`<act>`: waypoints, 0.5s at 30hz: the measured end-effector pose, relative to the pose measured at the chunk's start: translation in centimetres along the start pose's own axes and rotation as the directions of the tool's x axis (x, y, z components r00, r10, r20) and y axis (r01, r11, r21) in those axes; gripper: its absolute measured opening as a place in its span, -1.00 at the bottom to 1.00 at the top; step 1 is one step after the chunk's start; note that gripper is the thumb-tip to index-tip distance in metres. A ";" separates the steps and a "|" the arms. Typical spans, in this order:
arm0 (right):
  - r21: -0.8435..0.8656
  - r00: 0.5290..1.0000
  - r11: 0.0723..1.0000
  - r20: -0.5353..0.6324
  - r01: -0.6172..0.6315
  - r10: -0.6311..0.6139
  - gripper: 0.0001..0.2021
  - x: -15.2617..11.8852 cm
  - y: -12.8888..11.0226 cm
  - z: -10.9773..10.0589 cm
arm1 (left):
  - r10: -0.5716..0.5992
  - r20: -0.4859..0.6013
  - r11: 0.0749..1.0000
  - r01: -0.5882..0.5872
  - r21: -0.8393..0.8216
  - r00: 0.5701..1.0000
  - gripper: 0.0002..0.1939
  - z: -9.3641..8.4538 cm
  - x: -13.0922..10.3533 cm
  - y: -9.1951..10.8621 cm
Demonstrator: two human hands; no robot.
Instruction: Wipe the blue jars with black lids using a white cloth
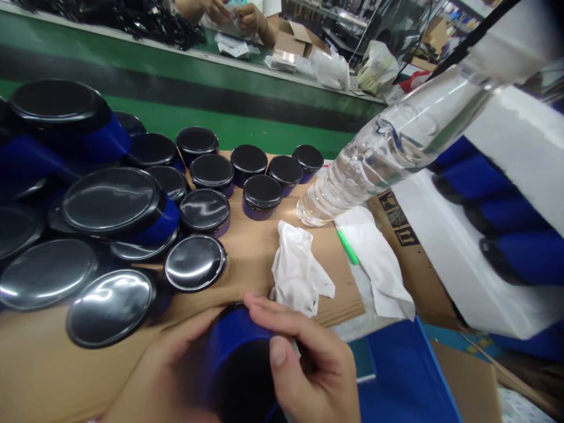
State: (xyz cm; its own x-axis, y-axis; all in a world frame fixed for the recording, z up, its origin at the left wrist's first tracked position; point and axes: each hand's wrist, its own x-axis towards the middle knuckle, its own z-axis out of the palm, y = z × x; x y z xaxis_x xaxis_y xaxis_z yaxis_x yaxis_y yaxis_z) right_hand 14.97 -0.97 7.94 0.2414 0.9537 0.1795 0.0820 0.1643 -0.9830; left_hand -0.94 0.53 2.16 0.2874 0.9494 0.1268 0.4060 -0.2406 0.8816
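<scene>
At the bottom middle both my hands hold one blue jar (235, 346) with a dark end facing me. My left hand (167, 376) wraps its left side. My right hand (315, 364) grips its right side, the fingers lying over the top and the thumb on the front. The jar hovers over the near edge of a brown cardboard sheet (251, 247). Just beyond my right hand lies a crumpled white cloth (297, 270).
Several blue jars with black lids (205, 211) crowd the cardboard's left and back. A clear water bottle (396, 147) stands at the right, by a green pen (348, 247) and white paper (379, 258). More blue jars (520, 252) lie in a white box. Another person's hands (247, 17) work beyond the green conveyor belt (220, 117).
</scene>
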 end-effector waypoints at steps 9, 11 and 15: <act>-0.164 0.985 0.976 0.117 0.144 -0.126 -0.62 -1.5 2.6 0.1 | 0.077 -0.019 0.992 -0.074 0.099 0.997 -0.47 -0.7 1.8 3.7; -0.209 0.992 0.978 0.125 0.026 0.000 -0.60 -1.3 2.5 -0.6 | 0.081 -0.018 0.992 -0.079 0.102 0.997 -0.46 -1.1 1.4 3.8; -0.174 0.992 0.984 0.118 -0.023 0.044 -0.54 -1.4 2.3 -1.0 | 0.163 0.056 0.982 -0.167 0.086 0.985 -0.43 -2.1 1.1 3.6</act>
State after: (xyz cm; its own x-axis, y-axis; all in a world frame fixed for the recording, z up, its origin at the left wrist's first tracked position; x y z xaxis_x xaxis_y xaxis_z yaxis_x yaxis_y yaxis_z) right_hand 15.82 -2.19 5.51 0.1294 0.9830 0.1302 0.2436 0.0958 -0.9651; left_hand -1.01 1.16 6.41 0.3979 0.8846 0.2431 0.4254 -0.4127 0.8055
